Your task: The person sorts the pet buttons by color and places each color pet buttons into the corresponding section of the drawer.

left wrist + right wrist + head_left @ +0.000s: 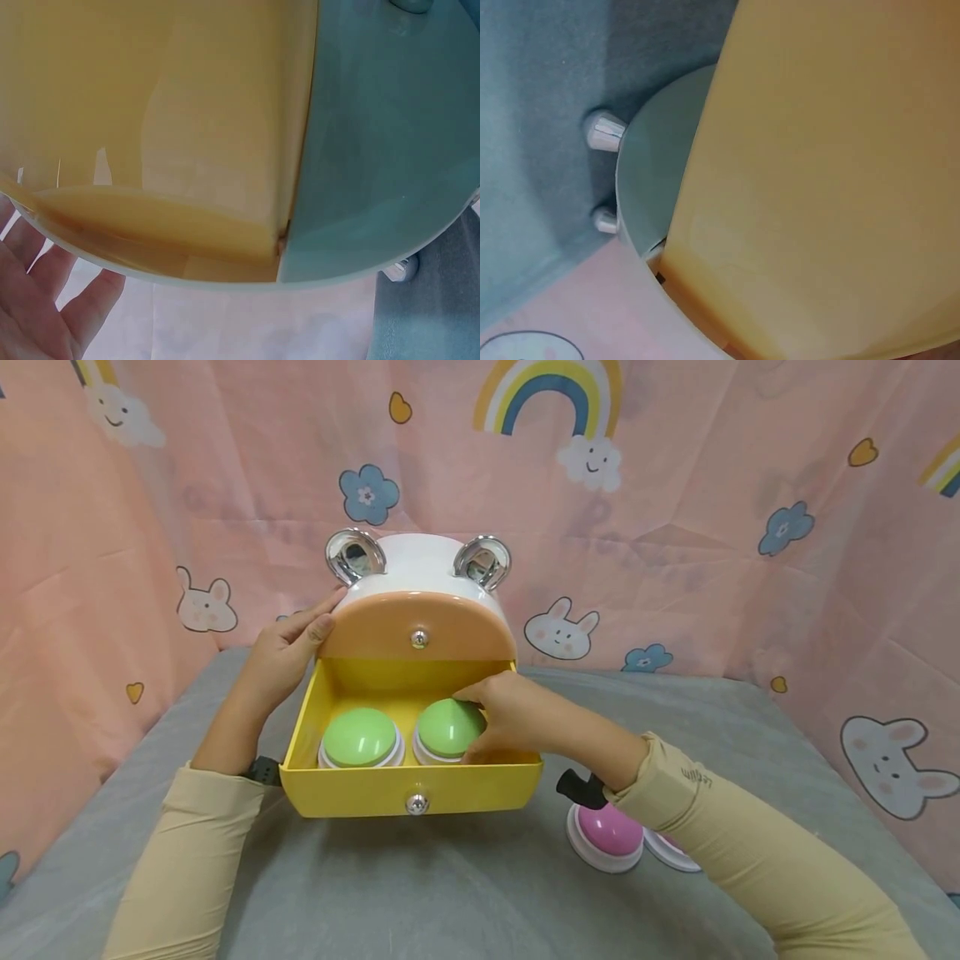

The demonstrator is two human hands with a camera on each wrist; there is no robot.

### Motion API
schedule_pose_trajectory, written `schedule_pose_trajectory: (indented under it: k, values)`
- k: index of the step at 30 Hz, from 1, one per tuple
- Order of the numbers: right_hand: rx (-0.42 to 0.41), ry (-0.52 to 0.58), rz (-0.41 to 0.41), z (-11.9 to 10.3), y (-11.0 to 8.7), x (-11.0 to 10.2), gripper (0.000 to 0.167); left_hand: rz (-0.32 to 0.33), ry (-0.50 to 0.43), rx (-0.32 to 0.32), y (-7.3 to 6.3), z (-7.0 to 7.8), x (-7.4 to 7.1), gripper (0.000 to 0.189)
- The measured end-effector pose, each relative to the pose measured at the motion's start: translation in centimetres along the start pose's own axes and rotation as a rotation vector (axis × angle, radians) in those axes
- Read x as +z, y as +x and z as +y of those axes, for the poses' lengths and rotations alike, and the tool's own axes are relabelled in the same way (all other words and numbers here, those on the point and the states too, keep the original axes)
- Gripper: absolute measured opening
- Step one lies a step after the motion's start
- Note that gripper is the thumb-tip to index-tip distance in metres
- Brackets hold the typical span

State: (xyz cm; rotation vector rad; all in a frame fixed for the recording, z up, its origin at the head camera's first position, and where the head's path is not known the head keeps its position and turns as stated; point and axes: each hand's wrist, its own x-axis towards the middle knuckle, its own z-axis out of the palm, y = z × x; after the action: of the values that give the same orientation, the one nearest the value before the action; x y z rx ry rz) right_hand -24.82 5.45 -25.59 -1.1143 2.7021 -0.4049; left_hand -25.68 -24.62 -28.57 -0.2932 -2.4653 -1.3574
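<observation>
A white storage box (423, 553) with silver ears has an orange upper drawer (375, 631), shut, and a yellow drawer (352, 793) pulled far out. Two green dome push buttons on white bases are inside the yellow drawer. My right hand (517, 714) holds the right green button (450, 727) between thumb and fingers, while the left green button (362, 737) lies beside it. My left hand (277, 652) rests against the box's left side, its thumb near the orange drawer's edge. In the left wrist view, my left fingers (90, 304) lie along the rim.
Pink buttons (611, 835) on white bases sit on the grey cloth (420, 893), partly behind my right forearm. Below the yellow drawer is a teal front panel (375, 165). Small silver feet (606, 131) show under the box. A pink patterned curtain (675, 568) hangs behind.
</observation>
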Motion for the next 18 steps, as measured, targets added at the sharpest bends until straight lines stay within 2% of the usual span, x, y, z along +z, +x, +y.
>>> schedule_pose_trajectory:
  k: [5, 8, 10, 14, 16, 18]
  values:
    - [0.036, 0.023, -0.009, 0.1, -0.2, -0.2, 0.067, -0.006, 0.006, -0.007, 0.0, -0.1, 0.0, 0.048]
    - [0.067, 0.097, 0.068, 0.1, -1.1, -0.5, 0.067, -0.019, 0.013, -0.007, -0.1, -0.2, -0.1, 0.048]
    - [0.086, 0.196, 0.163, 0.0, -2.2, -0.7, 0.062, -0.028, 0.019, -0.004, -0.1, -0.2, -0.1, 0.047]
    - [0.11, 0.484, 0.356, -0.8, -5.2, -0.9, 0.042, -0.023, 0.008, 0.011, 0.0, -0.2, 0.0, 0.047]
    - [0.107, 0.629, 0.397, -1.6, -6.8, -0.7, 0.035, -0.018, 0.002, 0.019, 0.0, -0.2, -0.1, 0.047]
    - [0.091, 0.733, 0.397, -2.4, -8.3, -0.3, 0.034, -0.019, -0.005, 0.022, 0.0, -0.2, -0.1, 0.047]
